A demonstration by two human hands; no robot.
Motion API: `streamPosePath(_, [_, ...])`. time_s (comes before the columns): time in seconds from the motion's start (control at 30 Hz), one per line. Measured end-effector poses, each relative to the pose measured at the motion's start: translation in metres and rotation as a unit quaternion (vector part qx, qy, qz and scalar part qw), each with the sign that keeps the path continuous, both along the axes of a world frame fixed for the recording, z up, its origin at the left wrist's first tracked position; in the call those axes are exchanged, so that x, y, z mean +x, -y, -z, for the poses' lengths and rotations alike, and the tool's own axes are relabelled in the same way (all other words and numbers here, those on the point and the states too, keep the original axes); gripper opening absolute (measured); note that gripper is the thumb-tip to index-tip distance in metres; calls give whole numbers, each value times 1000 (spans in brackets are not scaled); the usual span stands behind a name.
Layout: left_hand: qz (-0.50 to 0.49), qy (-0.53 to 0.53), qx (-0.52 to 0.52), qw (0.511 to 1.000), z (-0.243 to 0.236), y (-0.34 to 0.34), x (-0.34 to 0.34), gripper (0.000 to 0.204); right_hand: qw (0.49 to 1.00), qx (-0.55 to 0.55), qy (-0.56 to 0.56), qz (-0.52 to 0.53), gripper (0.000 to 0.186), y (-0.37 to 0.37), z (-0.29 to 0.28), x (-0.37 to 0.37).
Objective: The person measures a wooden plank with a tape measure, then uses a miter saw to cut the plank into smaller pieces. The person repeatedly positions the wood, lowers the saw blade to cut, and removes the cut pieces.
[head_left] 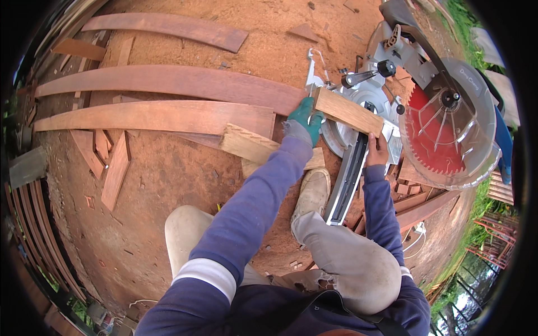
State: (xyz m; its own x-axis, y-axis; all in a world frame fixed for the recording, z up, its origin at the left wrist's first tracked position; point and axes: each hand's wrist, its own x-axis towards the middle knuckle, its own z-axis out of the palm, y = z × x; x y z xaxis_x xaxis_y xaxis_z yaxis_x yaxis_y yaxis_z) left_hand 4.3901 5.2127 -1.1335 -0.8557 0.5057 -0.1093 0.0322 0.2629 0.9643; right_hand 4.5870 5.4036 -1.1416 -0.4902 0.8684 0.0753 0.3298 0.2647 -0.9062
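My left hand (307,120), in a green glove, is closed on the left end of a short light-brown wood block (348,111). My bare right hand (376,147) grips the other end from below. The block lies across the table (335,134) of a grey miter saw, over its dark sliding rail (347,185). To the right, the saw's red toothed blade (420,129) is raised under a clear guard, and a black-knobbed handle (364,75) sits behind the block. Two more pale offcuts (246,140) lie below my left wrist.
Long reddish planks (157,78) lie on the orange dirt (168,185) at the left, with short scraps (115,171) beside them. More wood pieces (423,210) and a white cable (416,241) are at the right. My knee and shoe (311,196) are close to the saw.
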Motion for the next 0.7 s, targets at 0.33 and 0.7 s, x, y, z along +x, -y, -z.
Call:
streamPosePath(0.33, [-22,58,19,998,2,-5,-2,49,999,9,39,-9,44,-8,3,1])
streamPosePath(0.7, [19,45,-23,999,14,-4,-8,51,996,31,85,8,49,-6,-1,-3])
